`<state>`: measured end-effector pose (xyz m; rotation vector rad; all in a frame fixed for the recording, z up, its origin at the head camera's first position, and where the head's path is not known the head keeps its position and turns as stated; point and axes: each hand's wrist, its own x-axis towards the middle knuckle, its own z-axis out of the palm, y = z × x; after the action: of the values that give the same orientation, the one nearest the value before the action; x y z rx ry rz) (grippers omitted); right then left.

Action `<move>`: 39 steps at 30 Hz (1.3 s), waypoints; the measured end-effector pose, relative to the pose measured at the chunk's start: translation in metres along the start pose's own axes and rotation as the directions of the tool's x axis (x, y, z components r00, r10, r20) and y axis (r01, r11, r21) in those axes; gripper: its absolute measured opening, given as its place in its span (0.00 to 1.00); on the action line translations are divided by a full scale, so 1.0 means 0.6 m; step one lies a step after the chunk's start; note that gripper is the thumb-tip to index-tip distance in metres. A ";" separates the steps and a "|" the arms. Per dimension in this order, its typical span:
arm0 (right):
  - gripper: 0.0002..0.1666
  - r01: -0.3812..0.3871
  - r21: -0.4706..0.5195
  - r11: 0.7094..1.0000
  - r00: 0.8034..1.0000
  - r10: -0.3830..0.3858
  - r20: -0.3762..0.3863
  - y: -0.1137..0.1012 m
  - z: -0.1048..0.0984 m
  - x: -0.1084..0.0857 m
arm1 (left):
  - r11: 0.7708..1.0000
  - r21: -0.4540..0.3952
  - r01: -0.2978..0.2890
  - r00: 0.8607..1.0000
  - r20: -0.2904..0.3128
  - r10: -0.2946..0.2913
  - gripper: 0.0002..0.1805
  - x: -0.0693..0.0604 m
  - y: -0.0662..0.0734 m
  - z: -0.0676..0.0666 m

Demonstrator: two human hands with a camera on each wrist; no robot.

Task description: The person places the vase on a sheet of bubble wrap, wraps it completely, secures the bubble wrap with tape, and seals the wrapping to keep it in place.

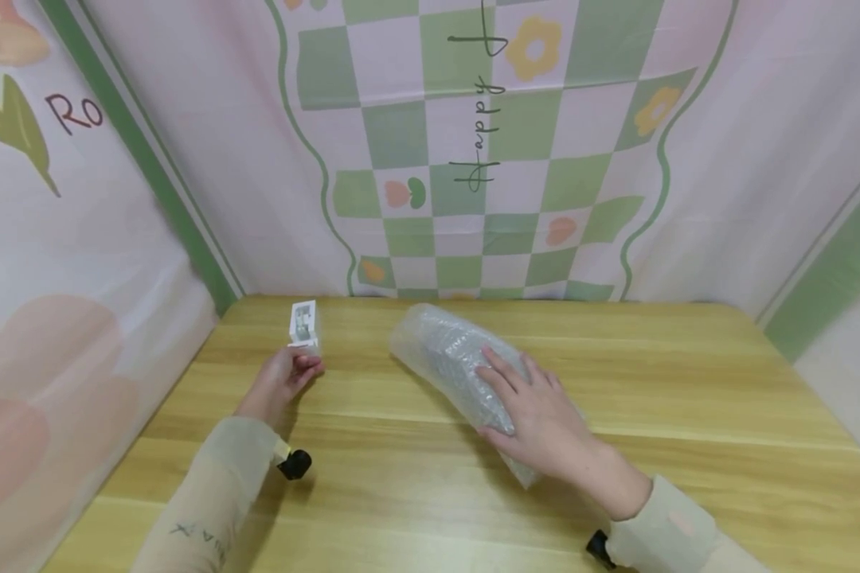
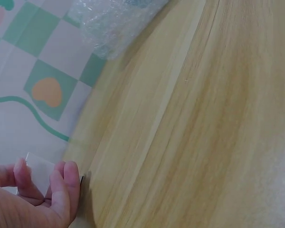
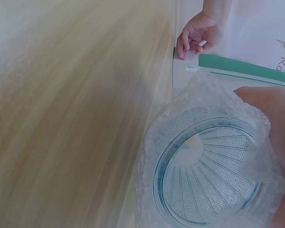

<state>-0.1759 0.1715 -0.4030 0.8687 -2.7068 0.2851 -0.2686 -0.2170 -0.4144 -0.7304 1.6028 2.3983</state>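
At the table's back left, my left hand holds the near end of a small white box with a window-like panel. The left wrist view has that box between the thumb and fingers. Near the middle lies a ribbed clear glass vase in bubble wrap, slanting from back left to front right. My right hand grips it from above, fingers spread over the wrap and thumb at its near side. In the right wrist view the vase's open mouth and ribbed inside show through the wrap.
A wooden table carries both things. Behind it hangs a printed cloth with green checks, and another flowered cloth closes off the left side. Both wrists wear a small black camera.
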 end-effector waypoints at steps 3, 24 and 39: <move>0.49 -0.005 -0.007 1.000 1.000 0.005 -0.002 0.001 -0.002 -0.001 | 0.999 0.040 -0.036 0.999 0.021 0.036 0.08 0.003 -0.010 0.000; 0.48 -0.007 0.000 1.000 1.000 0.007 0.017 -0.002 -0.006 0.002 | 0.852 0.469 -0.233 0.942 0.328 0.076 0.09 -0.051 -0.009 0.055; 0.46 -0.003 0.002 1.000 1.000 0.003 0.011 -0.002 -0.003 0.002 | 0.757 0.491 -0.431 0.800 0.596 0.068 0.09 -0.110 -0.039 0.169</move>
<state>-0.1760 0.1704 -0.4008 0.8695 -2.7188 0.2848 -0.2329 -0.1071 -0.3707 0.3111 2.0952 1.7608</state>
